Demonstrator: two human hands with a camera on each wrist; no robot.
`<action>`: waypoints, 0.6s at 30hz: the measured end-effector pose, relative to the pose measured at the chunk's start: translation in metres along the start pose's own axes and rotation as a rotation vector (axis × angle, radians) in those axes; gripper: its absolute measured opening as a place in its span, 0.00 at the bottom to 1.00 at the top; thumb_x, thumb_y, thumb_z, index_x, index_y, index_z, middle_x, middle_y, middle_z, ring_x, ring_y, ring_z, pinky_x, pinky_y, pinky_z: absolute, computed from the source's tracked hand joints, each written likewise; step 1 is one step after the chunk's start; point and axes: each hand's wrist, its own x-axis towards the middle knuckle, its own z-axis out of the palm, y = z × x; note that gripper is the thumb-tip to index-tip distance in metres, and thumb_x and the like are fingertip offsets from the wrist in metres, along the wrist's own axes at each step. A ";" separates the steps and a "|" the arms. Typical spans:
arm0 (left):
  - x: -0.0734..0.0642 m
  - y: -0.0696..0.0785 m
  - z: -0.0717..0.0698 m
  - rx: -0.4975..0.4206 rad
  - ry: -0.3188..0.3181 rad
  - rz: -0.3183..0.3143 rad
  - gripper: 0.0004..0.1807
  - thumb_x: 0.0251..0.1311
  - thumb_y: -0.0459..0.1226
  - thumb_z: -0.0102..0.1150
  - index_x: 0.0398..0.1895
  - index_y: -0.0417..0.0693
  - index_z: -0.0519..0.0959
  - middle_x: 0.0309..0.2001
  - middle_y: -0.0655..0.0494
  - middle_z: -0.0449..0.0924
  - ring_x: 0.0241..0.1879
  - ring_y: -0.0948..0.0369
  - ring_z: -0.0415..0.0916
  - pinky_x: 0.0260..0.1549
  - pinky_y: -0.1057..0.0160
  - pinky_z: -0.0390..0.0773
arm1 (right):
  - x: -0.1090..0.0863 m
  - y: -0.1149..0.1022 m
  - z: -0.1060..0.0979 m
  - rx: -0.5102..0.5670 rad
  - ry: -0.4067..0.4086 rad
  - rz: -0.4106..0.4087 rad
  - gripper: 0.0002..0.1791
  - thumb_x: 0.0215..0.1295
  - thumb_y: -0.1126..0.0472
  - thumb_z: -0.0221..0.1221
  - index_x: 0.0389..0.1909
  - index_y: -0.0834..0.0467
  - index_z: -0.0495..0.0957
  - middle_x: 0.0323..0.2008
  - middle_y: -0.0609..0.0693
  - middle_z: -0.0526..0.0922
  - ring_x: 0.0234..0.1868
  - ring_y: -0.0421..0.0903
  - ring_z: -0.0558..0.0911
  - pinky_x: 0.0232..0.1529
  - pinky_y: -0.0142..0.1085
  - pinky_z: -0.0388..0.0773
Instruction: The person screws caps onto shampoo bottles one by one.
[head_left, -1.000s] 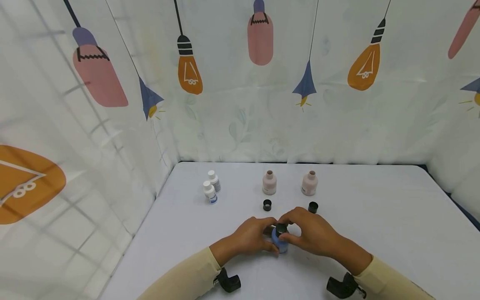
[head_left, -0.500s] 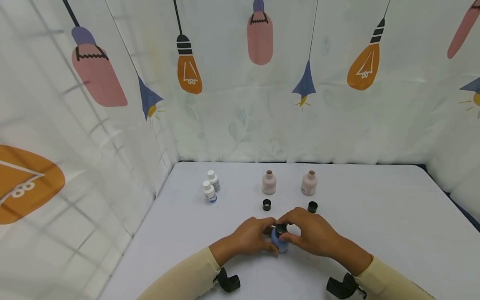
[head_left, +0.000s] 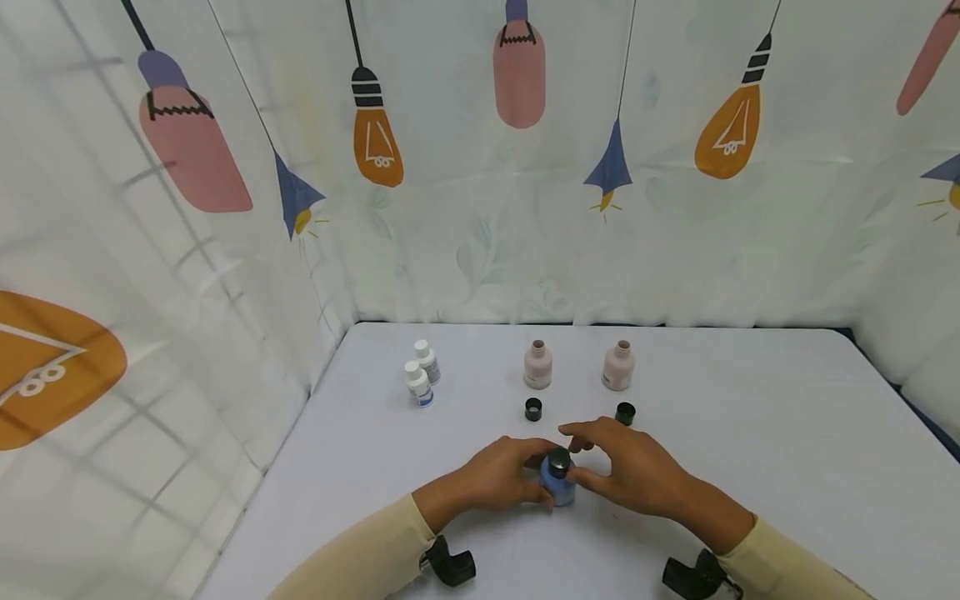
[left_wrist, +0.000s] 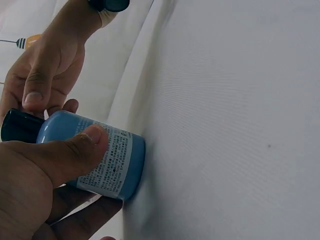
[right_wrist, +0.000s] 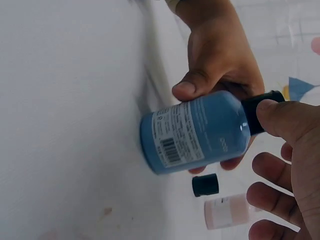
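Note:
A blue bottle [head_left: 557,490] with a printed label stands upright on the white table, its black cap [head_left: 558,461] on the neck. My left hand [head_left: 495,477] grips the bottle's body, thumb on the label side in the left wrist view. My right hand [head_left: 637,468] is at the cap with its fingers spread. In the right wrist view its thumb [right_wrist: 272,112] lies against the cap while the other fingers stand away from it. The bottle's far side is hidden by the left fingers.
Two uncapped pale pink bottles [head_left: 537,367] [head_left: 618,367] stand farther back. Loose black caps [head_left: 533,409] [head_left: 626,413] lie in front of them. Two small white bottles [head_left: 419,385] [head_left: 427,362] stand at the left. A printed curtain [head_left: 480,250] hangs behind the table.
My right fingers have loosened from the cap and spread, with the hand shifting slightly right. The left hand keeps its grip on the blue bottle.

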 end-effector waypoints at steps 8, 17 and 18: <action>-0.003 -0.001 -0.015 -0.065 0.004 -0.021 0.33 0.55 0.44 0.78 0.65 0.56 0.77 0.59 0.68 0.81 0.57 0.69 0.78 0.59 0.61 0.74 | -0.008 0.009 -0.001 -0.044 -0.009 0.083 0.30 0.65 0.47 0.70 0.66 0.48 0.76 0.44 0.33 0.80 0.47 0.40 0.83 0.42 0.38 0.81; -0.007 -0.006 -0.027 -0.090 0.040 -0.093 0.31 0.53 0.47 0.79 0.61 0.60 0.78 0.55 0.70 0.82 0.56 0.69 0.79 0.59 0.57 0.75 | -0.016 0.012 -0.005 -0.065 -0.019 0.123 0.28 0.66 0.50 0.70 0.65 0.47 0.76 0.44 0.33 0.80 0.47 0.37 0.82 0.42 0.38 0.81; -0.008 -0.007 -0.028 -0.091 0.044 -0.096 0.31 0.53 0.47 0.79 0.61 0.60 0.78 0.55 0.71 0.82 0.56 0.69 0.79 0.59 0.57 0.75 | -0.016 0.013 -0.005 -0.068 -0.019 0.124 0.28 0.66 0.50 0.70 0.65 0.47 0.76 0.43 0.33 0.80 0.47 0.36 0.82 0.42 0.38 0.81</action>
